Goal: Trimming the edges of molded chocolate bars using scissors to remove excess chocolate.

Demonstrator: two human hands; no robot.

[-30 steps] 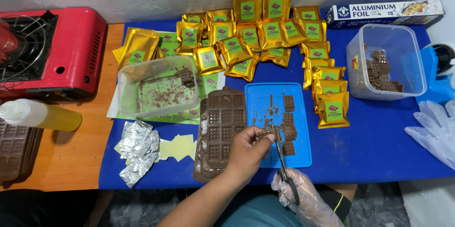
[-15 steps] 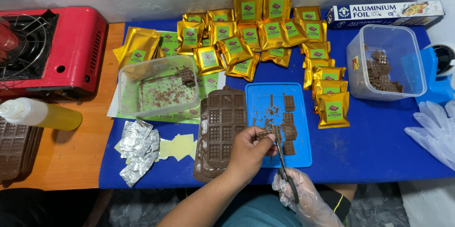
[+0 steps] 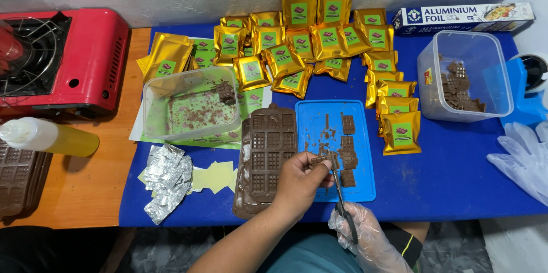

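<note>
Bare left hand pinches a small chocolate piece over the blue cutting board near the tabletop's front edge; gloved right hand grips scissors, fingers curled around the handles.

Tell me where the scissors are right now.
In the head view, the scissors are low and centre, held in the gloved right hand, blades over the blue cutting board, beside the left hand.

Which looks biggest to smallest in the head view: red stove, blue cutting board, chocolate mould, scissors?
1. Red stove, though cut off at the frame edge.
2. and 3. Blue cutting board and chocolate mould: alike.
4. Scissors, partly hidden in the right hand.
</note>
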